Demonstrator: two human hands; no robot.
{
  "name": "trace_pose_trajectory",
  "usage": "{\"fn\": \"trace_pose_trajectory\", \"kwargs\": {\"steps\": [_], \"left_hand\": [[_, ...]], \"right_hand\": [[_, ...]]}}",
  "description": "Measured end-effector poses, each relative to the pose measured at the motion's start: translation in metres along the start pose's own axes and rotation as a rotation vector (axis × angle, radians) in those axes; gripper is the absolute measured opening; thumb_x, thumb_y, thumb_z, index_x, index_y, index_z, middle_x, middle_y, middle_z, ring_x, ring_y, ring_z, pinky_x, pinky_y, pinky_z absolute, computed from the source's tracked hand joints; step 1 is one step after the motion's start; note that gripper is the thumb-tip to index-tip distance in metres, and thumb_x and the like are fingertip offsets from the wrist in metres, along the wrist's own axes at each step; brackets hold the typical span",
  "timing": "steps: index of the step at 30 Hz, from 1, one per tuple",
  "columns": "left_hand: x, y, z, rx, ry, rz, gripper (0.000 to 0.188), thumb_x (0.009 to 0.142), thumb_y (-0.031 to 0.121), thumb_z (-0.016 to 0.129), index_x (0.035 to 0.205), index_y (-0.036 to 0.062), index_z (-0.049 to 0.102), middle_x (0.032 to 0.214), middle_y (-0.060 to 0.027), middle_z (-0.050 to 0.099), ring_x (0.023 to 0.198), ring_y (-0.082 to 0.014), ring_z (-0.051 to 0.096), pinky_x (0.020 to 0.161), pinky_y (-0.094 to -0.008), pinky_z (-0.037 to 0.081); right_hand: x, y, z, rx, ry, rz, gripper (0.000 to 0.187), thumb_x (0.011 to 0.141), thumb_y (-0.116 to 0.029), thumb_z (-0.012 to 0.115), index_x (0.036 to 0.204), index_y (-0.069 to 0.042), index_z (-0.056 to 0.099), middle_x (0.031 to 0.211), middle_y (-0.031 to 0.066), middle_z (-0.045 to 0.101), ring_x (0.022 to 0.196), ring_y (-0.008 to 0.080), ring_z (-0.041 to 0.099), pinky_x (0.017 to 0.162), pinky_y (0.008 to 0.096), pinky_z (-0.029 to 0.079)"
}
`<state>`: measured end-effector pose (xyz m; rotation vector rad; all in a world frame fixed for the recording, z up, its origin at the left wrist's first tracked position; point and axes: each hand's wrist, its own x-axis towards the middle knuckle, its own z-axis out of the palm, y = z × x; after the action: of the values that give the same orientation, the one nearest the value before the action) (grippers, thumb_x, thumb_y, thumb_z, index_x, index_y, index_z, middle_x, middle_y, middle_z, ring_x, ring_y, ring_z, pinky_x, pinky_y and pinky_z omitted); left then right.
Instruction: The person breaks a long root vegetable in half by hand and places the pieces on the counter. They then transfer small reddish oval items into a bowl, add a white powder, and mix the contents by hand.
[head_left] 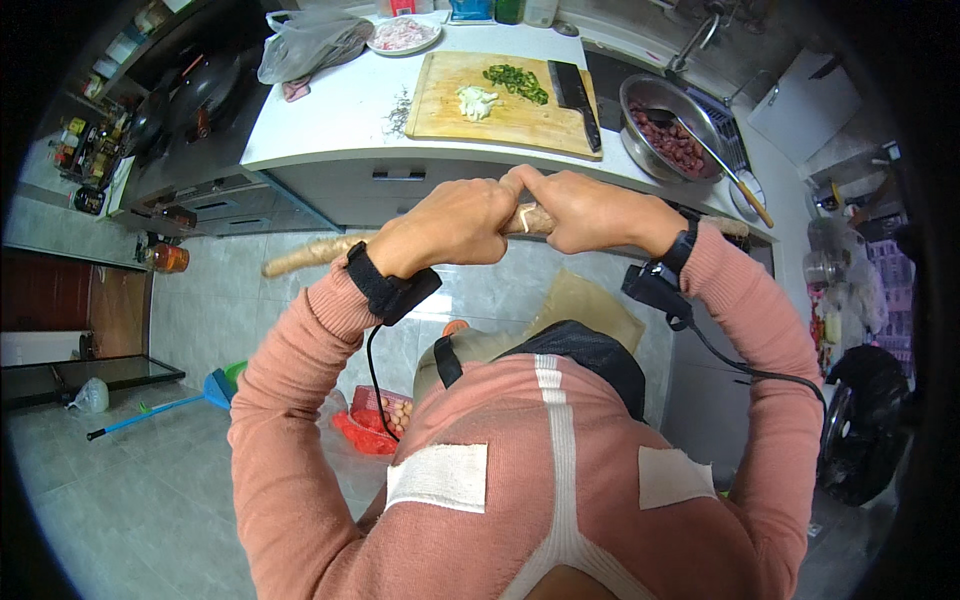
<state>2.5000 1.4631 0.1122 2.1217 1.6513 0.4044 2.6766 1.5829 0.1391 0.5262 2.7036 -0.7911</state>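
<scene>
Gripping a long brown root (537, 219) in front of the near edge of the table (330, 120), the left hand (462, 218) and right hand (602, 210) meet near its middle, fingers of both curled around it.

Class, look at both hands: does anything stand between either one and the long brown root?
Nothing visible does. The left hand and the right hand are bare and closed directly around the long brown root.
</scene>
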Motion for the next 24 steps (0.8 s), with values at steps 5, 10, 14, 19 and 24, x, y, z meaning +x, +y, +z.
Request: {"fn": "trace_pose_trajectory", "kwargs": {"steps": [5, 10, 14, 19, 24], "left_hand": [[-0.012, -0.013, -0.03, 0.098, 0.111, 0.052, 0.039, 0.078, 0.003, 0.067, 0.115, -0.0003, 0.053, 0.105, -0.0209, 0.061, 0.093, -0.0427, 0.065, 0.078, -0.0484, 0.053], [-0.032, -0.02, -0.06, 0.232, 0.249, 0.103, 0.032, 0.083, 0.009, 0.073, 0.112, 0.005, 0.061, 0.099, -0.0145, 0.067, 0.087, -0.039, 0.068, 0.074, -0.0475, 0.054], [-0.044, -0.024, -0.072, 0.33, 0.198, 0.067, 0.032, 0.085, 0.019, 0.078, 0.112, 0.0095, 0.065, 0.086, -0.0128, 0.072, 0.078, -0.0361, 0.071, 0.067, -0.0453, 0.055], [-0.057, -0.028, -0.08, 0.278, 0.13, 0.087, 0.024, 0.087, 0.018, 0.076, 0.105, 0.006, 0.066, 0.075, -0.0163, 0.07, 0.074, -0.0369, 0.07, 0.066, -0.0453, 0.055], [-0.061, -0.029, -0.092, 0.313, 0.263, 0.163, 0.018, 0.08, 0.015, 0.077, 0.092, 0.0035, 0.069, 0.072, -0.0181, 0.068, 0.072, -0.0388, 0.069, 0.065, -0.0469, 0.054]], "right_hand": [[0.033, -0.006, 0.002, 0.03, 0.086, -0.064, 0.057, 0.077, -0.002, 0.066, 0.13, 0.004, 0.045, 0.102, 0.033, 0.068, 0.103, 0.0477, 0.067, 0.085, 0.0461, 0.055], [0.052, -0.019, -0.013, 0.455, -0.122, -0.036, 0.057, 0.074, -0.005, 0.068, 0.128, -0.003, 0.05, 0.084, 0.0129, 0.064, 0.069, 0.0257, 0.068, 0.06, 0.0348, 0.054], [0.06, -0.032, -0.017, 0.513, -0.212, 0.022, 0.063, 0.072, -0.004, 0.068, 0.132, -0.004, 0.05, 0.086, 0.0107, 0.064, 0.072, 0.0226, 0.067, 0.063, 0.033, 0.054], [0.073, -0.042, -0.015, 0.067, 0.032, -0.186, 0.061, 0.075, -0.006, 0.071, 0.132, -0.001, 0.049, 0.111, 0.0282, 0.068, 0.108, 0.0457, 0.066, 0.093, 0.0456, 0.052], [0.08, -0.05, -0.027, 0.059, 0.113, -0.235, 0.056, 0.077, -0.005, 0.07, 0.13, -0.003, 0.051, 0.108, 0.0301, 0.069, 0.107, 0.0454, 0.067, 0.093, 0.0455, 0.053]]}}
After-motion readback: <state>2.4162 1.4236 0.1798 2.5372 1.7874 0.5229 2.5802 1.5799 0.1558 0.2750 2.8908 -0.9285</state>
